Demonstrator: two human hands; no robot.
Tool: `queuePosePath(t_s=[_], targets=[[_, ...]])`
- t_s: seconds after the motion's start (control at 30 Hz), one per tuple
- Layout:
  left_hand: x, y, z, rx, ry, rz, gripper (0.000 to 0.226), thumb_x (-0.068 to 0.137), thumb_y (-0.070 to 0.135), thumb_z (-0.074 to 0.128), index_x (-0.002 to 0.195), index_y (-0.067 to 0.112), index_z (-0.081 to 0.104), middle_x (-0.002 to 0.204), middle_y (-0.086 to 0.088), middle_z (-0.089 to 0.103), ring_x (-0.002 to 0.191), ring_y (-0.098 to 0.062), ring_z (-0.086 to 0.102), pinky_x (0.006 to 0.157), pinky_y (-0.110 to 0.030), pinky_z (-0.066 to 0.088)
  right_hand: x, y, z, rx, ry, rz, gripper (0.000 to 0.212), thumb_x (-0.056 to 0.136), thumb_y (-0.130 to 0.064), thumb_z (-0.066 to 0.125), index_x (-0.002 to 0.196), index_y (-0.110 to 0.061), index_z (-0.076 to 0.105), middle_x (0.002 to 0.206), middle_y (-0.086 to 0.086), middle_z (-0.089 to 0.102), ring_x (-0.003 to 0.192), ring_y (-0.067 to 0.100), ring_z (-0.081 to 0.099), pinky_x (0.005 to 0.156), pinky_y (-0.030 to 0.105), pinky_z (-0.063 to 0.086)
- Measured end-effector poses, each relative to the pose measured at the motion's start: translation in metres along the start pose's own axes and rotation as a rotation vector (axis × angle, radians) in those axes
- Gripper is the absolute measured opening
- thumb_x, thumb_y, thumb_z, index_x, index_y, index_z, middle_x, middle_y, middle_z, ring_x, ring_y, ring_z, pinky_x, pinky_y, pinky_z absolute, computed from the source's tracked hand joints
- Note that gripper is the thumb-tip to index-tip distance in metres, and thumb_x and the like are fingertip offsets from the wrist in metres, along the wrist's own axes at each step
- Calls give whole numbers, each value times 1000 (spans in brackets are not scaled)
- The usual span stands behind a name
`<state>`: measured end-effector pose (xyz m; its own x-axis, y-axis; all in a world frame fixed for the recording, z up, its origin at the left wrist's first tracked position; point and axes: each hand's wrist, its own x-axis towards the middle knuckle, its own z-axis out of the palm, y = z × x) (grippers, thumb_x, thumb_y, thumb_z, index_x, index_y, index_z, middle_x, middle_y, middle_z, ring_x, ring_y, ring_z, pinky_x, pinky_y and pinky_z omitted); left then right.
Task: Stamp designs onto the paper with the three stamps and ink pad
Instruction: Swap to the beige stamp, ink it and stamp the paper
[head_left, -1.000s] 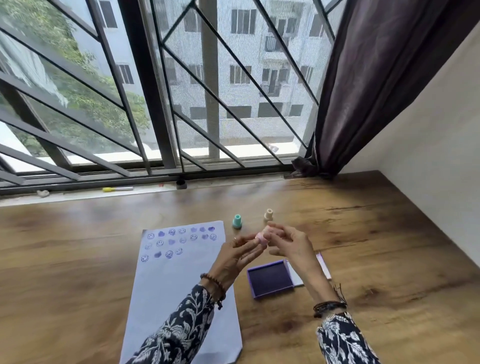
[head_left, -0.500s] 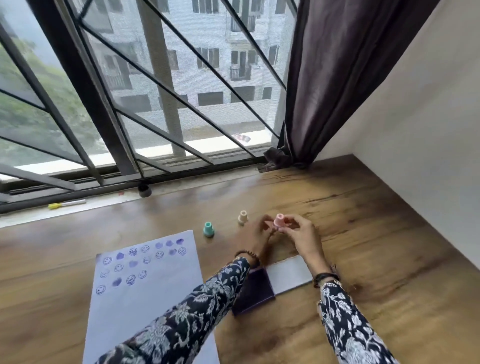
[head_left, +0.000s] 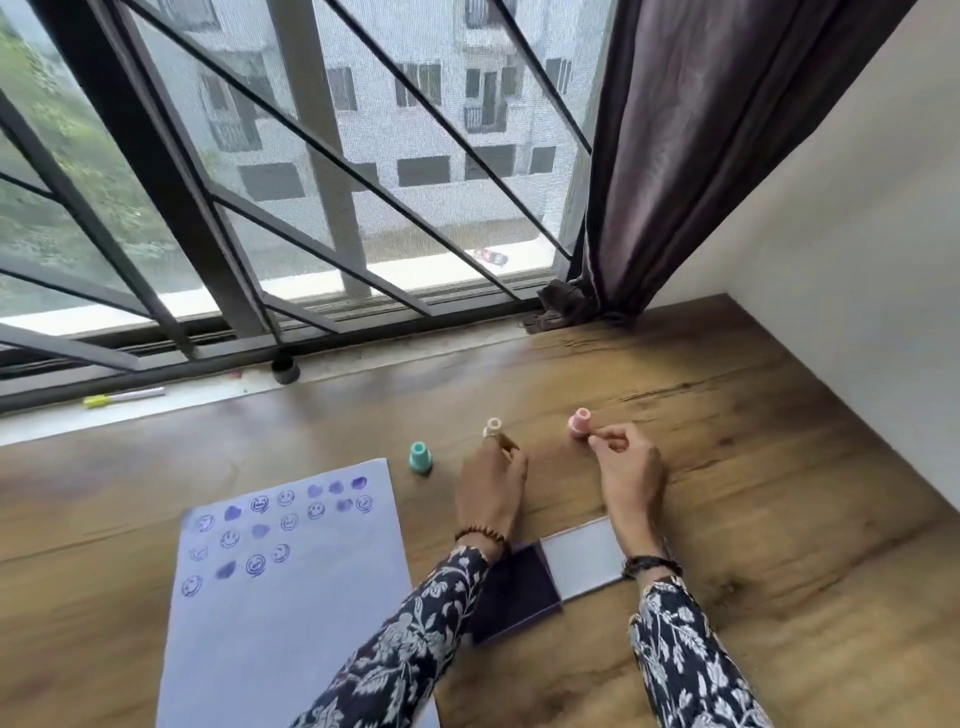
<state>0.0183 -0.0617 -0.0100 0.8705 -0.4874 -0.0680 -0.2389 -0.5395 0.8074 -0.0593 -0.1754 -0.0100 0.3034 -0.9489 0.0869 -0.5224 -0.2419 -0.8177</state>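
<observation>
The pink stamp (head_left: 579, 422) stands upright on the wooden table, and the pinched fingertips of my right hand (head_left: 628, 470) are at its base. The beige stamp (head_left: 492, 427) stands to its left, with the fingertips of my left hand (head_left: 491, 488) closed around its lower part. A teal stamp (head_left: 421, 457) stands alone further left. The light blue paper (head_left: 291, 603) lies at the lower left, with several purple smileys and blots across its top. The open ink pad (head_left: 514, 592) lies under my left wrist, its pale lid (head_left: 582, 556) folded out to the right.
The wooden table (head_left: 753, 519) runs up to a barred window at the back and a white wall on the right. A yellow-capped marker (head_left: 122, 397) and a small black cap (head_left: 285, 370) lie on the sill. A dark curtain (head_left: 675, 156) hangs at the back right.
The pink stamp, held in the air between both hands earlier, now stands on the table. My left hand has left it and moved left to the beige stamp.
</observation>
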Motion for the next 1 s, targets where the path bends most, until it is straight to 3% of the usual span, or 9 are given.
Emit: queuePosePath(t_s=[0.1, 0.23, 0.4, 0.5, 0.63, 0.7, 0.77, 0.87, 1.0], targets=[[-7, -13, -12, -113, 28, -132, 7, 88, 22, 50, 91, 16, 53, 91, -14, 70, 86, -30, 65, 73, -31, 48, -21, -15, 17, -41, -88, -79, 6, 74, -8, 70, 80, -8, 70, 85, 15, 74, 79, 31, 67, 66, 30, 44], [5, -14, -14, -179, -7, -236, 38, 90, 21, 44, 128, 15, 43, 103, -19, 69, 94, -35, 66, 90, -43, 53, -23, -31, 44, -102, -307, -160, 18, 77, -1, 64, 94, -2, 69, 96, 18, 73, 91, 29, 66, 78, 24, 43], [15, -15, -18, -362, -41, -246, 28, 85, 8, 38, 98, 14, 62, 94, -21, 70, 75, -34, 68, 78, -53, 57, -26, -41, 53, -131, -422, -198, 21, 76, -5, 65, 97, -7, 68, 98, 15, 74, 92, 25, 67, 73, 25, 45], [3, -16, -26, -442, -26, -247, 21, 84, 8, 45, 89, 18, 63, 83, -18, 70, 63, -27, 64, 69, -46, 58, -38, -40, 41, -51, -447, -240, 24, 75, -5, 67, 98, -14, 66, 96, 9, 74, 91, 22, 66, 72, 21, 45], [-26, -18, -38, -670, -24, -194, 12, 87, 7, 54, 88, 14, 64, 93, -12, 70, 87, -22, 67, 73, -29, 57, -64, -34, 13, 90, -443, -259, 25, 75, -12, 70, 89, -32, 64, 89, -6, 74, 81, 6, 67, 67, 9, 47], [-43, -15, -42, -858, -95, -183, 10, 89, 9, 56, 88, 15, 63, 87, -5, 70, 83, -13, 68, 68, -17, 56, -78, -28, -1, 212, -484, -236, 21, 80, -16, 68, 87, -36, 63, 87, -5, 74, 80, 5, 68, 74, 21, 54], [-51, -16, -48, -982, -138, -199, 11, 87, 8, 58, 88, 16, 64, 80, 2, 72, 78, -9, 69, 67, -15, 56, -87, -27, -8, 301, -515, -197, 15, 84, -20, 64, 91, -33, 64, 84, -6, 74, 80, 8, 69, 75, 32, 56], [-55, -16, -55, -1079, -177, -243, 13, 84, 1, 60, 92, 11, 64, 81, -3, 71, 74, -8, 70, 68, -14, 57, -97, -26, -13, 301, -446, -263, 10, 84, -28, 62, 93, -33, 64, 85, -15, 71, 73, 2, 65, 66, 21, 54], [-103, -22, -79, -1122, -166, -230, 19, 82, -6, 58, 97, 6, 61, 85, -10, 67, 69, -7, 69, 69, -13, 57, -153, -33, -36, 367, -424, -254, 7, 85, -24, 62, 89, -30, 65, 82, -7, 69, 74, 12, 62, 67, 30, 53]])
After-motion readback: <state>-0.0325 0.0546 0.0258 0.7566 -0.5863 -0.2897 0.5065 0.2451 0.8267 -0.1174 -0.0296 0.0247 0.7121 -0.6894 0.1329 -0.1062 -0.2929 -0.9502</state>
